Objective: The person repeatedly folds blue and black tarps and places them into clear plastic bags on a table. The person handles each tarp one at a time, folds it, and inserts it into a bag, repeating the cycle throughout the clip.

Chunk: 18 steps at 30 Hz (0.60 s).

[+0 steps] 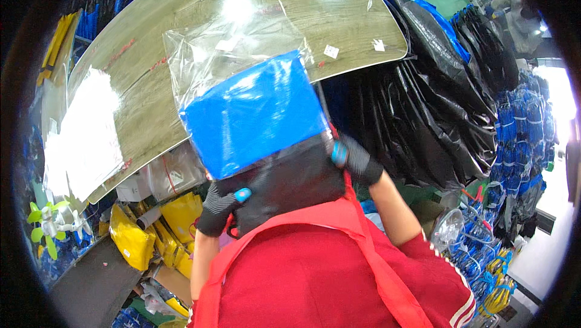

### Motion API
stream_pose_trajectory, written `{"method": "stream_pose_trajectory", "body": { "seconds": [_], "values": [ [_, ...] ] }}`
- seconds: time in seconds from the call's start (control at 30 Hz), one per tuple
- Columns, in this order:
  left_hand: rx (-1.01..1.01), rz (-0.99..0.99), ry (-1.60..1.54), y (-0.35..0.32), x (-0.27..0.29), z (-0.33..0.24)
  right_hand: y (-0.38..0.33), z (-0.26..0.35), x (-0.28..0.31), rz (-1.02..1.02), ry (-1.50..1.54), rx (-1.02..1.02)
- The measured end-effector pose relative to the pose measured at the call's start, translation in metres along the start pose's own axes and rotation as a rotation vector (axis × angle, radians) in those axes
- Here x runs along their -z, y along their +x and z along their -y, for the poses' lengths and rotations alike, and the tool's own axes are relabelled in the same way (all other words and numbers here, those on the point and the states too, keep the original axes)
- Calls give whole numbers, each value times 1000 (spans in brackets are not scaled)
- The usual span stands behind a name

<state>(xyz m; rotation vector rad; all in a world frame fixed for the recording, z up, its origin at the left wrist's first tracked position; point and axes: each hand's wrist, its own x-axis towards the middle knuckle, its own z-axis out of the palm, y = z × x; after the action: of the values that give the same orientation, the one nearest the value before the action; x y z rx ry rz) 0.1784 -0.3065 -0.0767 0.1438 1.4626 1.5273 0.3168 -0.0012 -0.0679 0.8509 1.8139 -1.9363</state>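
Before me is a folded blue and black piece (257,116), its blue part covered by a clear plastic bag (242,49). The bag's slack, see-through end lies over the table. My left hand (219,208), in a dark ribbed glove with a light blue thumb tip, grips the lower left edge of the folded piece. At its right edge, my right hand (356,160) holds it in a matching glove, the thumb on the near face. The remaining fingers of both hands are mostly hidden. Whether the plastic also covers the black part, I cannot tell.
A wood-patterned table (145,86) carries white sheets (91,128) at left and small white labels (331,51). Black sheeting (417,116) hangs at right. Yellow packets (132,237) lie below the table on the left. Blue bundles (523,122) are stacked far right.
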Motion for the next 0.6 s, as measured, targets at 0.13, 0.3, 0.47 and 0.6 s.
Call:
{"method": "stream_pose_trajectory", "body": {
  "seconds": [0.13, 0.3, 0.47, 0.6],
  "values": [
    [130, -69, -143, 25, 10, -25, 17, 27, 4, 49, 236, 174],
    [-268, -157, -65, 45, 26, -18, 5, 36, -8, 282, 103, 196],
    [-82, -133, -184, 39, 33, -5, 38, 45, 3, 92, 352, 243],
    [-91, -135, -256, 44, 31, -23, 34, 49, -1, 153, 59, 407]
  ]
}}
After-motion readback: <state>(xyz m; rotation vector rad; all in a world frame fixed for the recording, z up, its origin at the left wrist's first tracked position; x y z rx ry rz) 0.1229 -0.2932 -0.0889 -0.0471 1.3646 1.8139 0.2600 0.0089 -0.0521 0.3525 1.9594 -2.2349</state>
